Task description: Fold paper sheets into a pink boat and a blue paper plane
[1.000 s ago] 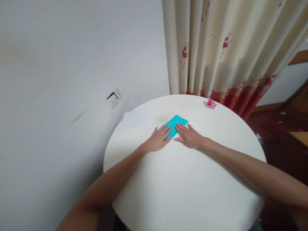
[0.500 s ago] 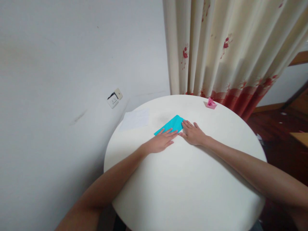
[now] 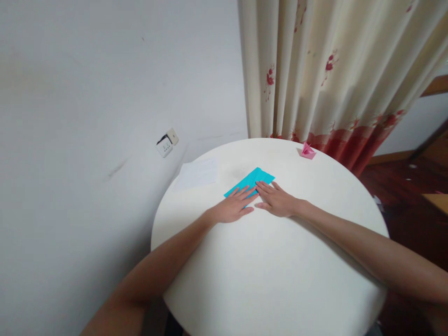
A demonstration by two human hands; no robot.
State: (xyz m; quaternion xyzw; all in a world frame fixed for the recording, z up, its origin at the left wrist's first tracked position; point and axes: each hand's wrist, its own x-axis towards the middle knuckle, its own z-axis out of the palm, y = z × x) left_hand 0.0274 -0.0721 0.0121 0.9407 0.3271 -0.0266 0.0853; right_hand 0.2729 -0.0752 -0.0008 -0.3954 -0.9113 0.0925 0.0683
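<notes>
- The paper (image 3: 250,178), a blue piece with slanting sides, is laid flat on the table (image 3: 273,261), beyond the middle of the top and toward the far rim.
- Its near edge is partly hidden by the hands; its far corner, its left tip and its right tip are left in view. A faint crease is seen below the far corner.
- The left hand (image 3: 234,209) is held palm down, its fingers stretched out and slightly spread. The left part of the paper is pressed or touched by these fingers; which of the two cannot be told. The thumb is placed off the paper, over the bare top.
- The right hand (image 3: 278,200) is likewise flattened, palm down, with its fingers extended over the right part of the paper. Its thumb is pointed toward the left hand.
- The fingertips of the two hands are brought close together; whether they are touching cannot be told.
- A white sheet (image 3: 198,173) is laid to the left of the paper, well apart from it, near the wall (image 3: 105,93).
- A folded pink shape (image 3: 307,151) is set by the far right rim, in front of the curtain (image 3: 325,93).
- A socket (image 3: 164,147) is mounted on the wall.
</notes>
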